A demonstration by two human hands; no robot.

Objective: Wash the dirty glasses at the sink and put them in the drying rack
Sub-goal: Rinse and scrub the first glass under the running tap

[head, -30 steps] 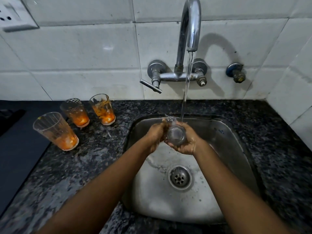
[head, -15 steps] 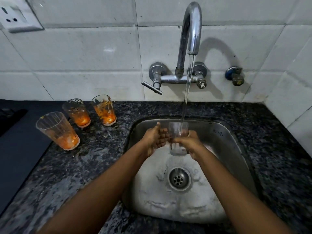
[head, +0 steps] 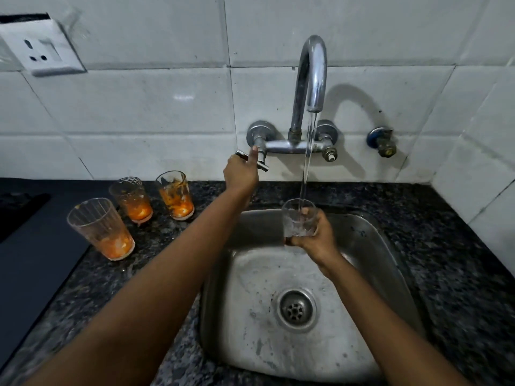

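My right hand (head: pixel 316 240) grips a clear glass (head: pixel 297 218) upright over the steel sink (head: pixel 370 246), and the stream of water from the tap spout (head: pixel 313 76) runs into it. My left hand (head: pixel 241 174) has reached up to the tap's lever handle (head: pixel 252 160) and grips it, thumb raised. Three dirty glasses with orange residue stand on the dark granite counter to the left of the sink: a near one (head: pixel 101 228), a middle one (head: pixel 131 199) and one closest to the sink (head: pixel 175 195). No drying rack is in view.
White tiled wall behind with a power socket (head: pixel 41 50) at the upper left and a second valve (head: pixel 383 142) right of the tap. A dark mat or hob (head: pixel 30 260) covers the counter's left part. The sink drain (head: pixel 296 309) is open.
My left hand let go of the glass and rose to the tap lever. My right hand now holds the glass alone, upright under the stream. The camera tilted up slightly.
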